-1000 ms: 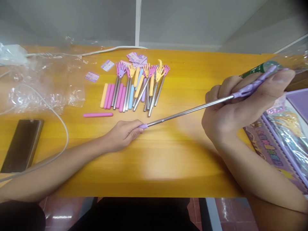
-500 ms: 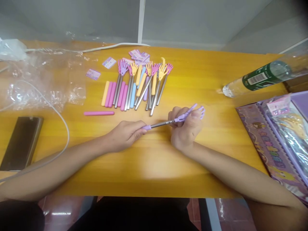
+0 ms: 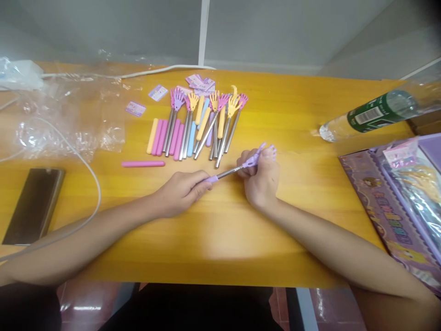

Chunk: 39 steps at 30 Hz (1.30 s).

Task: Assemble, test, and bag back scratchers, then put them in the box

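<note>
A purple hand-shaped scratcher point(image 3: 227, 173) with a metal rod spans the gap between my hands, tilted up to the right. My left hand point(image 3: 186, 192) is closed around its purple handle. My right hand point(image 3: 261, 177) grips the purple claw end, whose fingers stick out past my thumb. Beyond them lie several metal rods with pink, yellow and purple claw heads point(image 3: 233, 106), mixed with loose coloured handles point(image 3: 160, 137). One pink handle point(image 3: 143, 163) lies apart, sideways, nearer my left forearm.
Small printed cards point(image 3: 135, 108) lie behind the rods. Clear plastic bags point(image 3: 76, 110), a white cable point(image 3: 81, 158) and a dark phone point(image 3: 32, 206) are at left. At right are a bottle point(image 3: 375, 112) and a purple box point(image 3: 382, 207).
My right hand, with the claw end, has moved left toward my left hand. Less of the metal rod shows between my hands.
</note>
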### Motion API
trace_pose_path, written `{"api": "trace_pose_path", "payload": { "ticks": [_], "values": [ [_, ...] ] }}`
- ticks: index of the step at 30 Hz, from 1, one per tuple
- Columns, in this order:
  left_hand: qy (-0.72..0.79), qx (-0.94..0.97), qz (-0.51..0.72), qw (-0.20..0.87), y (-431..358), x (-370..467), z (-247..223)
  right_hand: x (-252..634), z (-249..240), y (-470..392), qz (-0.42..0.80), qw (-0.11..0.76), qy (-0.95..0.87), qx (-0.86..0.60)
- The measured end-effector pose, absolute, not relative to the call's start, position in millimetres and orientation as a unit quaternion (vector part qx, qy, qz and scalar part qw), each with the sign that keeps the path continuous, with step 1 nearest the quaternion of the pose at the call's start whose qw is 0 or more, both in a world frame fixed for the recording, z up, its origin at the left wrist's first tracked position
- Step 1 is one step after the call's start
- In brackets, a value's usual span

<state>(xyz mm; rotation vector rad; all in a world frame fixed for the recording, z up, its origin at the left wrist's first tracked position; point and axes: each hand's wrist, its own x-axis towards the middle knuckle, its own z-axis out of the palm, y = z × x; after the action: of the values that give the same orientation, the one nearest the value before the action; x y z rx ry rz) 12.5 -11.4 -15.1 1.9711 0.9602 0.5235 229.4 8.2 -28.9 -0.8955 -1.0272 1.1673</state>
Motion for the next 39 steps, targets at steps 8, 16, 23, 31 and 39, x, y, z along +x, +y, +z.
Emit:
{"api": "trace_pose_path", "payload": {
  "ticks": [8,16,23,31,39],
  "values": [
    [0.374,0.797,0.203,0.428,-10,10,-14,239,-33,16,0.553,0.596,-0.412,-0.412],
    [0.374,0.802,0.200,0.421,-9,10,-12,241,-35,18,0.567,0.592,-0.420,-0.390],
    [0.384,0.793,0.191,0.431,-11,10,-13,243,-36,19,0.575,0.569,-0.443,-0.387],
    [0.397,0.792,0.206,0.416,-12,12,-16,234,-29,13,0.544,0.575,-0.467,-0.394],
    [0.405,0.785,0.201,0.424,-12,15,-16,235,-30,16,0.549,0.578,-0.470,-0.379]
  ]
}}
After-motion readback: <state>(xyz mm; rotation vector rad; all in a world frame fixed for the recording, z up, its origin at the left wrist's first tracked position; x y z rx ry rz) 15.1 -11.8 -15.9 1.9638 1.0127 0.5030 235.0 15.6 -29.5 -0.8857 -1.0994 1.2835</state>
